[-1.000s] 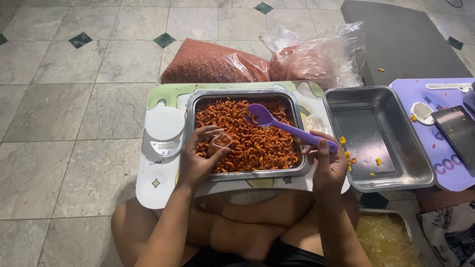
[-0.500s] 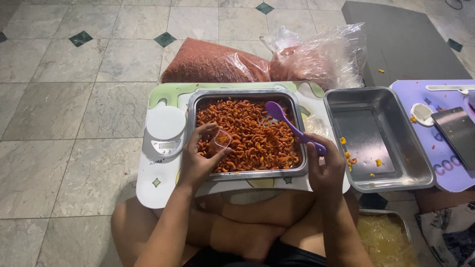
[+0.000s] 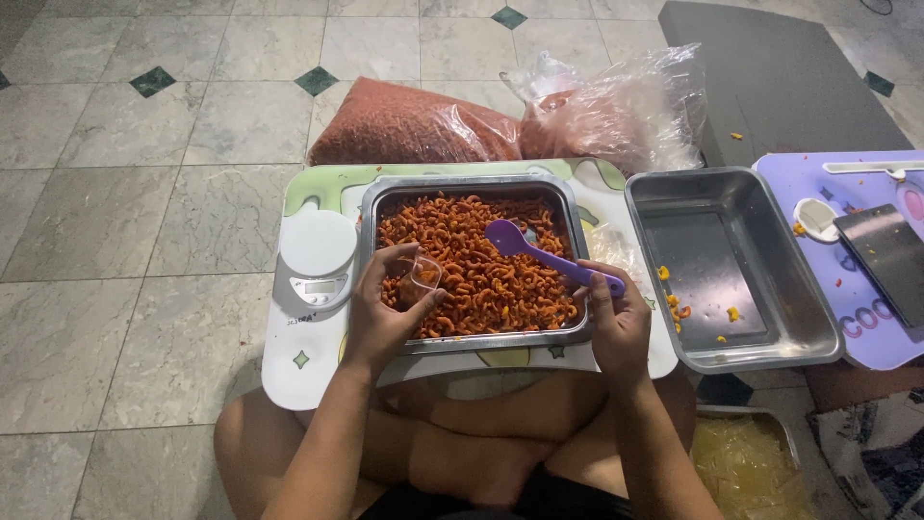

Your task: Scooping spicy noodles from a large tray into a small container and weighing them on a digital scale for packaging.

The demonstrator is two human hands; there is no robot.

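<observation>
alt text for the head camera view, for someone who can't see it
A seated person's left hand holds a small clear cup over a steel tray of orange-red curled snacks, while the right hand holds a purple spoon. A white kitchen scale sits left, a nearly empty steel tray right.

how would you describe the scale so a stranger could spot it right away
On the white lap table, look left of the steel tray of orange pasta. The kitchen scale sits there, beside the left hand: white, with a round platform, the only such device.
</observation>
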